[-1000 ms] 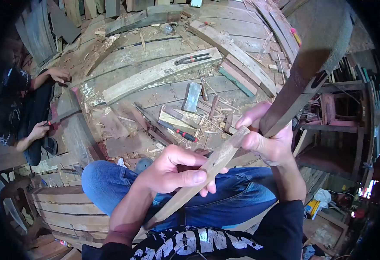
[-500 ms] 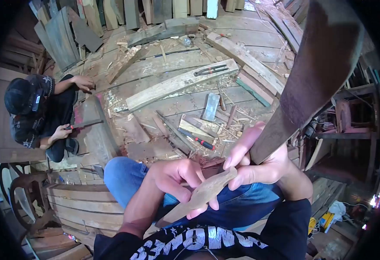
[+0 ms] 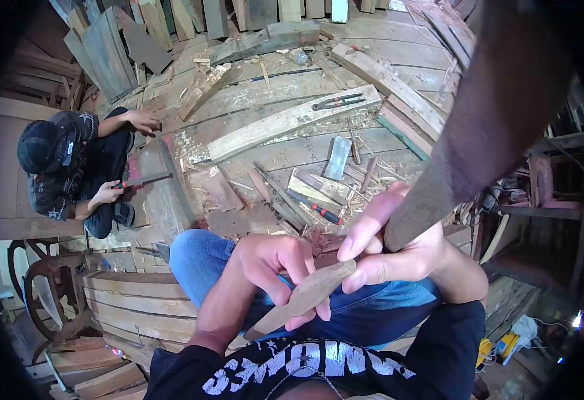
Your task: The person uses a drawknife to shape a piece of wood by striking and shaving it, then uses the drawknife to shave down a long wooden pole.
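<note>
Low in front of my shirt, my left hand (image 3: 275, 270) curls round a slim carved wooden piece (image 3: 309, 291), its fingertips showing below it. The piece has a swollen middle and tapers toward both ends. My right hand (image 3: 405, 250) has its thumb and fingers closed at the piece's upper end. Through the same right-hand grip runs a broad, dark, paddle-like wooden piece (image 3: 465, 157), rising past the top right of the view close to the camera. Whether the two pieces join inside the right hand I cannot tell.
Ahead lie a red-and-black screwdriver (image 3: 329, 215), a sharpening stone (image 3: 337, 159) and pincers (image 3: 339, 102) on a long plank (image 3: 292, 123). Shavings cover the floor. At left another person (image 3: 72, 160) crouches with a file (image 3: 147, 180) over a curved timber (image 3: 159, 190).
The view has shifted slightly, so the floor and the other person sit further right. The broad dark piece has tilted a little toward the camera. Both hands keep their grip.
</note>
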Available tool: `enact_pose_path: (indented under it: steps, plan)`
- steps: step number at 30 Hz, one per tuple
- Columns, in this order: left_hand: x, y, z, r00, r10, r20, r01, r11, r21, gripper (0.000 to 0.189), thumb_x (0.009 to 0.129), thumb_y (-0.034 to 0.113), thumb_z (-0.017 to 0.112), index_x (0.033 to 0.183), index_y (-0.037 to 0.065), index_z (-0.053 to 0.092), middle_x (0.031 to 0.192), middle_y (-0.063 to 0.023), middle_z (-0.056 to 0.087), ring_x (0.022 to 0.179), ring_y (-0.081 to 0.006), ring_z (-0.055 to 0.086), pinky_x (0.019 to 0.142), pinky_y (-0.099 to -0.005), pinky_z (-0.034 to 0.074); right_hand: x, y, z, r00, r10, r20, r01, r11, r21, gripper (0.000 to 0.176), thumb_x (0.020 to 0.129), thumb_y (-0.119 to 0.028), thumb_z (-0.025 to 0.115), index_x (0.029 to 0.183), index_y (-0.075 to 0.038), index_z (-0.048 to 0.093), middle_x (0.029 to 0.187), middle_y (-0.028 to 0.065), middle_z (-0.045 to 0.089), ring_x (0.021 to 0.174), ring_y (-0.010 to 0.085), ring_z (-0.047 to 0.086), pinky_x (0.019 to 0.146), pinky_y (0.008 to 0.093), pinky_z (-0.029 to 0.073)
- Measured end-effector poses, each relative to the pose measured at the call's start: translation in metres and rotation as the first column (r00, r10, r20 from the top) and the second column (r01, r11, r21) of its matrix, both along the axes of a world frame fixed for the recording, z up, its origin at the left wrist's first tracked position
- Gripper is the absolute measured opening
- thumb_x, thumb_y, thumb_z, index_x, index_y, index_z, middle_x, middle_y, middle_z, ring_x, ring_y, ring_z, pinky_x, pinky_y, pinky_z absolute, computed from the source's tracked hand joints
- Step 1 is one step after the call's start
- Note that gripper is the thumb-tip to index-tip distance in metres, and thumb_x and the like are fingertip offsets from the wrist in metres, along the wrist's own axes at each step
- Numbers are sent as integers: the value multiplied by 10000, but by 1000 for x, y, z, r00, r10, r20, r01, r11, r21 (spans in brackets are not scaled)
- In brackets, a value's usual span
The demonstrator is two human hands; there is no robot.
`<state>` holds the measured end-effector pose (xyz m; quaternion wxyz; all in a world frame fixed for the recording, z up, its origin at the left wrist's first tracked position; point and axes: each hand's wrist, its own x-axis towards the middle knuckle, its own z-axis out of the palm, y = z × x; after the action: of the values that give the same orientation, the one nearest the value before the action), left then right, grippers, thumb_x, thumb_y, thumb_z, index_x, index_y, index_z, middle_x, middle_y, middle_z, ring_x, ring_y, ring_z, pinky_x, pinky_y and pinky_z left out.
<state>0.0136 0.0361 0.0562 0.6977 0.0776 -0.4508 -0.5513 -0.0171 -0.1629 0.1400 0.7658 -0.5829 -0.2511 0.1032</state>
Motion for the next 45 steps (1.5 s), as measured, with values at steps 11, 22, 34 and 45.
enact_pose_path:
  steps: [11, 22, 34, 45]
  plan:
    - [-3, 3, 5, 865, 492, -101, -394, 789, 471, 492, 979, 343, 499, 1078, -129, 596, 677, -112, 611, 580, -163, 608, 528, -288, 488, 2, 8, -3, 813, -540, -217, 513, 841, -170, 231, 832, -22, 713, 1047, 50, 667, 635, -2, 618, 550, 7, 511, 499, 175, 380]
    - [-4, -10, 26, 685, 628, 368, -660, 323, 678, 546, 1047, 395, 196, 1124, -38, 519, 630, -4, 417, 497, -89, 397, 505, -233, 375, 6, -36, -8, 858, -512, -42, 415, 738, -532, 269, 927, -291, 621, 946, -23, 607, 646, -33, 525, 580, 39, 448, 510, 236, 351]
    - [-10, 1, 22, 578, 617, 534, -765, 181, 618, 374, 1047, 338, 295, 897, 43, 467, 548, 13, 400, 428, -48, 347, 402, -224, 301, 7, -44, -7, 921, -351, 168, 344, 532, -774, 263, 951, -229, 557, 808, -10, 584, 528, 109, 484, 446, 195, 505, 465, 332, 385]
    - [-12, -2, 24, 613, 600, 515, -725, 168, 667, 370, 1043, 325, 328, 851, 43, 470, 545, 13, 414, 425, -46, 362, 395, -227, 298, 7, -40, 4, 909, -332, 252, 380, 414, -827, 260, 912, -219, 608, 763, -7, 582, 509, 136, 504, 429, 257, 515, 464, 346, 387]
